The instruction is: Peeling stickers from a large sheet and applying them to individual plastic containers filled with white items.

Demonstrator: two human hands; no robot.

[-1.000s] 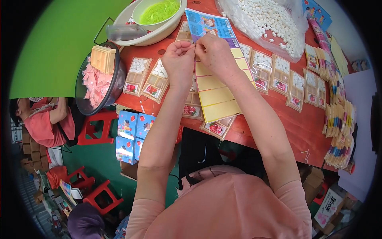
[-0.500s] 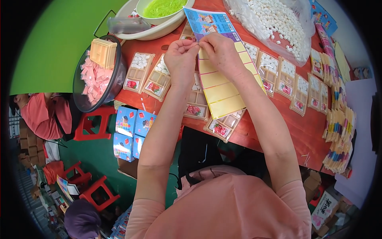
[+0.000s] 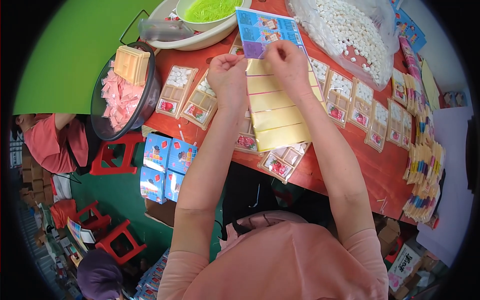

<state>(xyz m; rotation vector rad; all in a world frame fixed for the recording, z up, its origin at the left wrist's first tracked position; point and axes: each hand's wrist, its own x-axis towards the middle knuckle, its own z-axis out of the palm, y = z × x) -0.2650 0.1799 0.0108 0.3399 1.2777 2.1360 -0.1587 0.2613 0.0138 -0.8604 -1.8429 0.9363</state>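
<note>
A long sticker sheet (image 3: 276,101), blue-printed at the far end and bare yellow backing below, lies over compartment trays on the red table. My left hand (image 3: 227,80) is closed at the sheet's left edge, thumb and fingers pinching it. Over the sheet, my right hand (image 3: 289,70) has its fingers curled in a pinch; whatever is between them is too small to make out. A tray (image 3: 283,162) with a strawberry-printed packet sticks out under the sheet's near end. Beside my left forearm sits another tray (image 3: 200,100) holding white cubes.
At the back right is a clear bag of white cubes (image 3: 345,30). More trays (image 3: 361,102) and stacked packs (image 3: 424,180) stand rightward. Leftward are a dark basin of pink packets (image 3: 120,97), a pale basin (image 3: 212,41) and blue boxes (image 3: 162,167). Red stools (image 3: 117,155) stand below; other people are nearby.
My right hand has moved right, away from my left, so their fingertips no longer meet. The sheet has turned slightly, and its near end sits a little farther left.
</note>
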